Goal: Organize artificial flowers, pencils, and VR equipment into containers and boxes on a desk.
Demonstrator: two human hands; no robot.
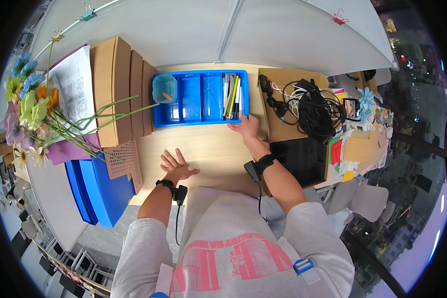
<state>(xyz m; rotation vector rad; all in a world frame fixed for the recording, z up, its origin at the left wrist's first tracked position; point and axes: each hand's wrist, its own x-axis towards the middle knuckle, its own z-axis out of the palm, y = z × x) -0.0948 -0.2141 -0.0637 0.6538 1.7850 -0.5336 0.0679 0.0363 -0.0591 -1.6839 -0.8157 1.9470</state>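
My left hand (177,167) is spread over the wooden tabletop (208,149), fingers apart and holding nothing. At the front right corner of a blue plastic divided tray (201,124), my right hand (246,127) touches the rim with its fingers; whether they grip it I cannot tell. The tray's left compartment has a translucent cup (164,88) at its back, with a small orange-pink piece (167,96) visible in it. Pens and pencils (232,97) fill the right compartment. The second compartment looks bare, and the third seems to hold something clear. Both wrists wear black straps with small wired devices.
Cardboard boxes (110,93), artificial flowers (33,108), a perforated board (124,160) and blue bins (104,190) crowd the left. At right, an open cardboard box (262,97) bears tangled black and white cables (313,108). A pale partition (171,33) stands behind.
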